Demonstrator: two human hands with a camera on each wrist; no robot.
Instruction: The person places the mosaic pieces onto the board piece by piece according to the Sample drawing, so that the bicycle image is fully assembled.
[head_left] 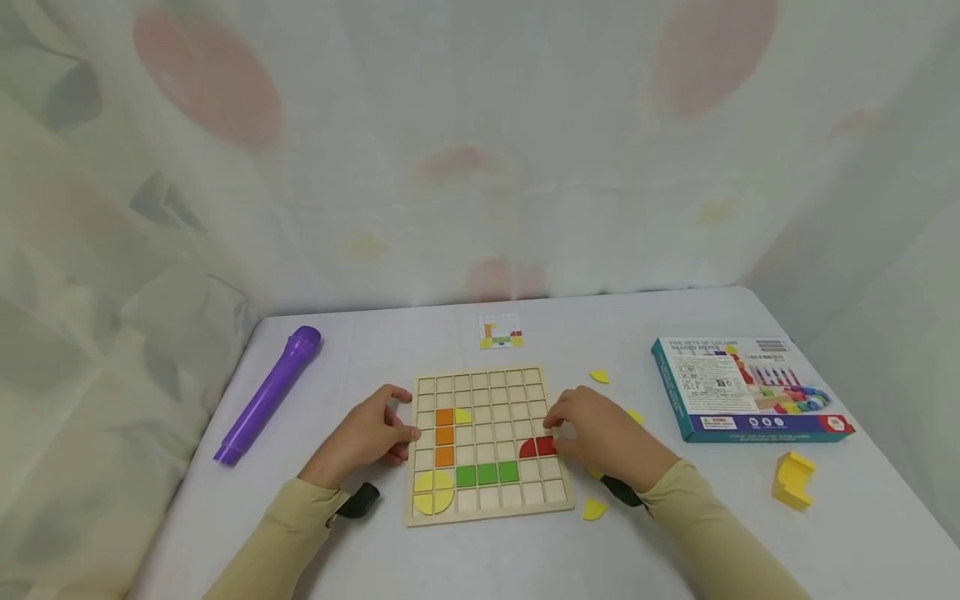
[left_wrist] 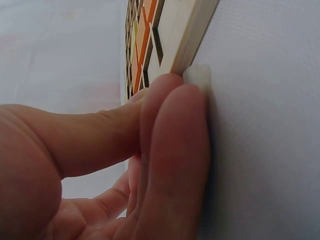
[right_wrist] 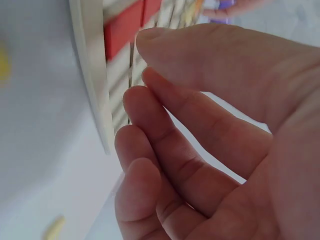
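Observation:
A wooden grid board (head_left: 479,409) lies flat on the table, holding orange squares (head_left: 445,435), green squares (head_left: 487,473), yellow quarter-circles (head_left: 433,492) and red pieces (head_left: 545,446). At its left edge, my left hand (head_left: 371,429) grips the rim between thumb and fingers; the left wrist view shows the fingertips (left_wrist: 182,115) against the board's side. Over the right edge, beside the red pieces, hovers my right hand (head_left: 600,429). Its fingers (right_wrist: 145,107) are loosely bent with nothing between them, and the thumb (right_wrist: 165,47) is close to a red square.
Several loose yellow pieces (head_left: 595,509) lie right of the board. Behind it is a small pattern card (head_left: 501,331). A purple microphone-shaped object (head_left: 270,396) lies at left. A toy box (head_left: 750,387) and a yellow block (head_left: 793,481) are at right.

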